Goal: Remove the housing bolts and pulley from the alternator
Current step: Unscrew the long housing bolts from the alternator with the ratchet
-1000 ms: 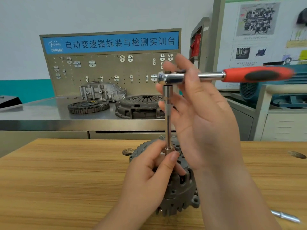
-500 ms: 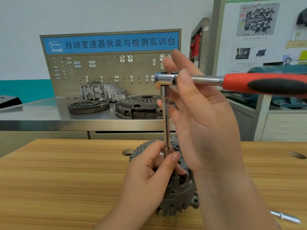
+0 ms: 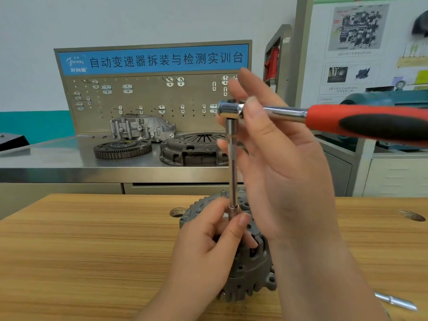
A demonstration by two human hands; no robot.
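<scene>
Head view: left hand pinches socket atop alternator; right hand pinches ratchet head above.

The grey, ribbed alternator stands end-up, its top face just beneath the fingers of the left hand.

your ratchet shines chrome-bright at head and shank, with a matt red-and-black grip. the alternator is dull, rough cast grey metal. it sits on your smooth, grained wooden table; the bench behind is brushed steel.
</scene>
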